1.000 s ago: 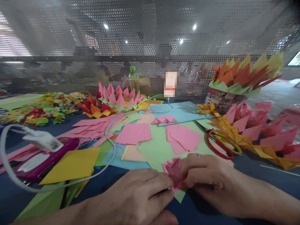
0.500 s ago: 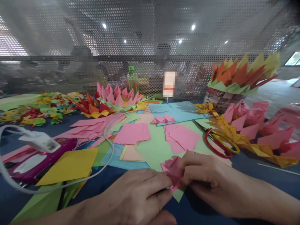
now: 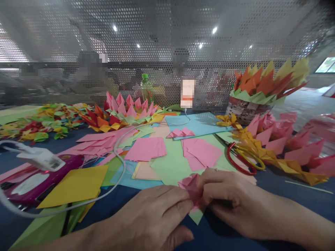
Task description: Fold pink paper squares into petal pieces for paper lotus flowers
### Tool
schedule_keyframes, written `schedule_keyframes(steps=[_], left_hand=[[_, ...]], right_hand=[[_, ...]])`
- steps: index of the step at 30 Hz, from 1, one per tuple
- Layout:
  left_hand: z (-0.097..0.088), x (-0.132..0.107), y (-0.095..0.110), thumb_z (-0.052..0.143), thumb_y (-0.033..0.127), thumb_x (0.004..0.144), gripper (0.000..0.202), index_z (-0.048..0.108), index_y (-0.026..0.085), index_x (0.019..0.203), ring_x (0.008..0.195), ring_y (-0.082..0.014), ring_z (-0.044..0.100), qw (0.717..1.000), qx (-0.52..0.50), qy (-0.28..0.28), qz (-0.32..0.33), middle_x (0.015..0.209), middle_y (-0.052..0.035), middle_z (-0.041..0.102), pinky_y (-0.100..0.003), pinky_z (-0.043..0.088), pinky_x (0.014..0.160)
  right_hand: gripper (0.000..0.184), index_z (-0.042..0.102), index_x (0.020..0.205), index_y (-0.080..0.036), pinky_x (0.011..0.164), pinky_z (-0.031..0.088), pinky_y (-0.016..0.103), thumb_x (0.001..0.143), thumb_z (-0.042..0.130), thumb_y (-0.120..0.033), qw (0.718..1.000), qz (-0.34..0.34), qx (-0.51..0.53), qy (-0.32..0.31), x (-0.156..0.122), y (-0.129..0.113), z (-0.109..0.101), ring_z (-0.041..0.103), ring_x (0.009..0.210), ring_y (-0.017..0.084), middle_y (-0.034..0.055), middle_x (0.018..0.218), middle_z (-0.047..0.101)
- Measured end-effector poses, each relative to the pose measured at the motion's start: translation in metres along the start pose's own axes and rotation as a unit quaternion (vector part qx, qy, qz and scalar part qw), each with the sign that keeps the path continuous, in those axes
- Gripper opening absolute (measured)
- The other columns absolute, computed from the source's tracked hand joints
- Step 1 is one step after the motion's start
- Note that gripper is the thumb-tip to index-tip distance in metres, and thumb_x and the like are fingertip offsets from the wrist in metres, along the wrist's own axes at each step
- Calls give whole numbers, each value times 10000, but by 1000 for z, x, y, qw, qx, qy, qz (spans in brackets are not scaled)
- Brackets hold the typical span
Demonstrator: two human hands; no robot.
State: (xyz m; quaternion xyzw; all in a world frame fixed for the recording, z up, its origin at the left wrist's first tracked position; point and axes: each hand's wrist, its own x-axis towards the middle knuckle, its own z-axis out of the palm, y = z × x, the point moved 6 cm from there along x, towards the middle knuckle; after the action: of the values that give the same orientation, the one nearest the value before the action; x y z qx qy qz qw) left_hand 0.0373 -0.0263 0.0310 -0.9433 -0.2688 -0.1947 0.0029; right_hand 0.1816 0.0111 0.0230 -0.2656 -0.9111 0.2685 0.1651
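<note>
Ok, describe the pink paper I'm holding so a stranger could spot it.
On the dark blue table, find the large pale green sheet. Toward its near side, the left hand and right hand hold the pink paper between them. Unlike the flat pink sheets beyond, it's folded and creased.

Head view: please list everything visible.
Folded piece: one, pink, front
Stacks: two, pink, centre
Large sheet: one, blue, back
Loose sheets: many, mixed, left
Scissors: one, red and yellow, right
Folded row: one, pink and yellow, right
Container: one, multicoloured, back right
Paper points: many, pink, back
Small pieces: many, mixed, left
Bottle: one, greenish, back
Pixelated object: one, pale, back
Charger: one, white, left
Device: one, purple, left
Long cable: one, white, left
Tablecloth: one, blue, beneath
Screen: one, grey, behind
Left hand, right hand: two, on folded piece
</note>
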Motion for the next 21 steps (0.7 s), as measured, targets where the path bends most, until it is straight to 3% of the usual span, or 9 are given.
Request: schedule_keyframes(steps=[9,21], left_hand=[[1,2,-2,408,397,1002,352,639,190,1169,1019,-198,635,1000,-10,-15,-5,1111,-67,674,-264,509,884],[0,2,-1,287,417,1024,458,655,175,1147,1002,-223,637,1000,-10,-29,4,1087,-87,677,-295,502,858]], right_hand=[[272,616,809,-164,750,444,195,753,513,82,1000,0,4,2,1,3,1,581,887,112,7,927,637],[335,652,883,-180,782,465,207,735,509,85,1000,1,-19,-5,0,0,0,585,915,125,12,960,647]])
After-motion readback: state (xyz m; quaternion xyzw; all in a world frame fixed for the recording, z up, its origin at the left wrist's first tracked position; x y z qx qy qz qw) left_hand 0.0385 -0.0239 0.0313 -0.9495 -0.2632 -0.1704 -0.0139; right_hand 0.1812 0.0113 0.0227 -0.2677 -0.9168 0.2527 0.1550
